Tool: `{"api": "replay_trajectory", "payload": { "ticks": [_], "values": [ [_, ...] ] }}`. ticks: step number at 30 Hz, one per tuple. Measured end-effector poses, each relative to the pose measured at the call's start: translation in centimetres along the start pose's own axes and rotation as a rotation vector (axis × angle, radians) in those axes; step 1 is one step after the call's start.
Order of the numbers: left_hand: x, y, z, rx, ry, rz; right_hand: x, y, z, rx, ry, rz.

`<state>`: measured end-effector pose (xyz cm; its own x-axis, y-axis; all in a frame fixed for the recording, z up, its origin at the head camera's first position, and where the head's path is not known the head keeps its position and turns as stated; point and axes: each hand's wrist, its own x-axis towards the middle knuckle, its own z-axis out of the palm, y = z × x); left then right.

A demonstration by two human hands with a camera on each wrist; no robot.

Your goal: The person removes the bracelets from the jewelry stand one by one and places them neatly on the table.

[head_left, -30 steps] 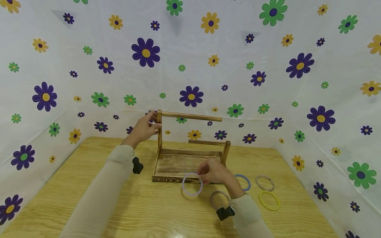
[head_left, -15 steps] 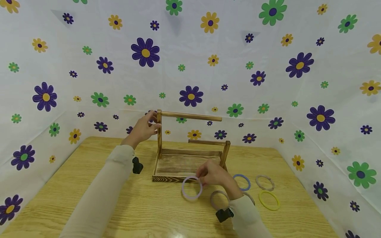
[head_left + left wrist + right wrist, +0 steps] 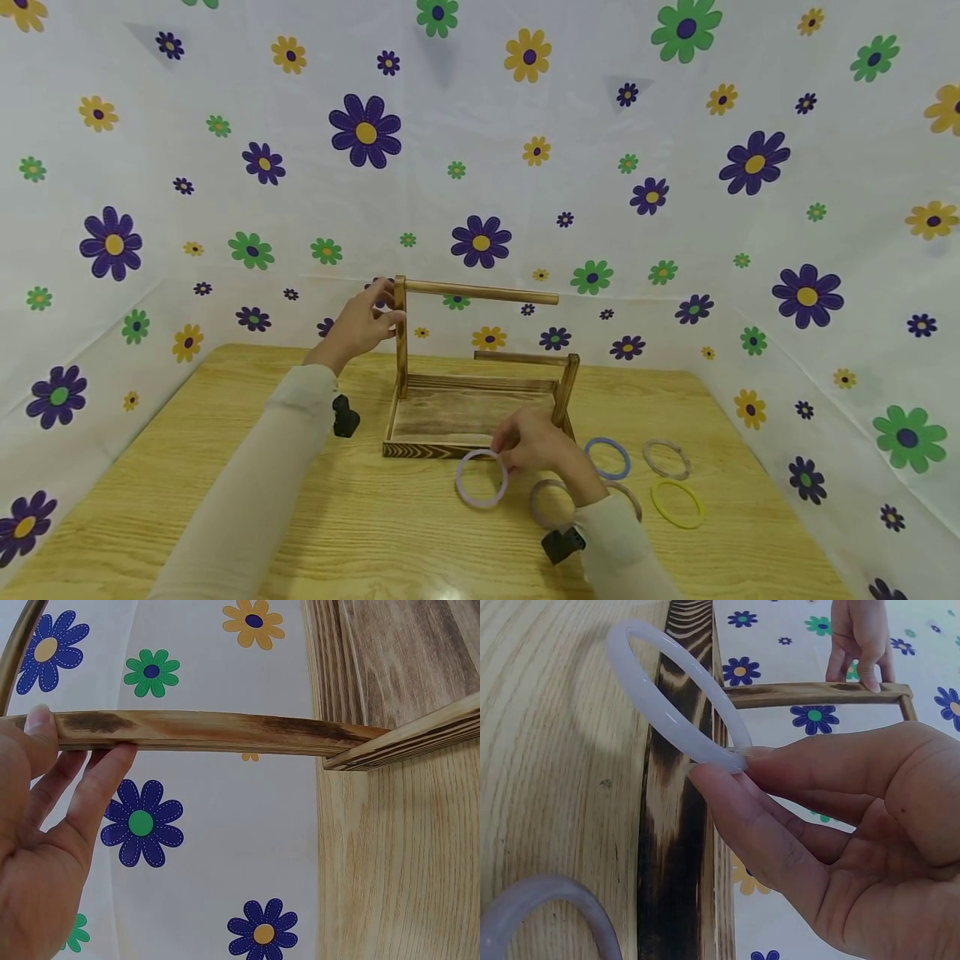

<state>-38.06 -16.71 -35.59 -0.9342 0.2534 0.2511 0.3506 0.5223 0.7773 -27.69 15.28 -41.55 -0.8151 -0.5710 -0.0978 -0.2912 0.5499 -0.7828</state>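
Observation:
A wooden rack (image 3: 427, 451) with a shallow tray base, two uprights and two horizontal rods stands on the table. My left hand (image 3: 360, 325) grips its tall left upright (image 3: 195, 731), thumb on one side and fingers on the other. In front of the base, my right hand (image 3: 534, 443) pinches a pale lilac bangle (image 3: 660, 712) between thumb and fingertips. The bangle hangs tilted near the tray's front edge, and both rods carry nothing. Beside the right wrist lies a greyish-purple bangle (image 3: 533, 505); a brownish one (image 3: 637, 503) is partly hidden by the sleeve.
To the right on the wood-grain table (image 3: 360, 533) lie a blue bangle (image 3: 617, 477), a marbled grey bangle (image 3: 674, 478) and a yellow bangle (image 3: 686, 526). A flower-print cloth (image 3: 480, 100) encloses the table at the back and sides.
My right hand has drawn slightly down, toward me, with the lilac bangle. More of the brownish bangle shows beside the sleeve. The left hand keeps its place on the upright.

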Motion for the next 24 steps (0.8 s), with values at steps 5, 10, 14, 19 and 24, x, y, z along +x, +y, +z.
{"api": "replay_trajectory", "payload": {
  "ticks": [5, 10, 14, 19, 24],
  "values": [
    [0.14, -0.13, 0.05, 0.002, 0.001, 0.002, -0.01, 0.13, 0.24, 0.001, -0.003, 0.006],
    [0.16, -0.15, 0.06, 0.0, 0.001, 0.003, -0.05, 0.21, 0.48, -0.015, 0.016, 0.011],
    [0.12, -0.06, 0.09, 0.001, 0.002, 0.0, -0.03, 0.29, 0.65, -0.033, 0.035, 0.038],
    [0.02, 0.11, 0.08, -0.001, 0.001, -0.003, -0.06, 0.38, 0.75, -0.056, 0.043, 0.036],
    [-0.01, 0.15, 0.07, 0.001, 0.001, -0.007, -0.22, 0.29, 0.91, -0.05, 0.047, 0.052]
  ]
}}
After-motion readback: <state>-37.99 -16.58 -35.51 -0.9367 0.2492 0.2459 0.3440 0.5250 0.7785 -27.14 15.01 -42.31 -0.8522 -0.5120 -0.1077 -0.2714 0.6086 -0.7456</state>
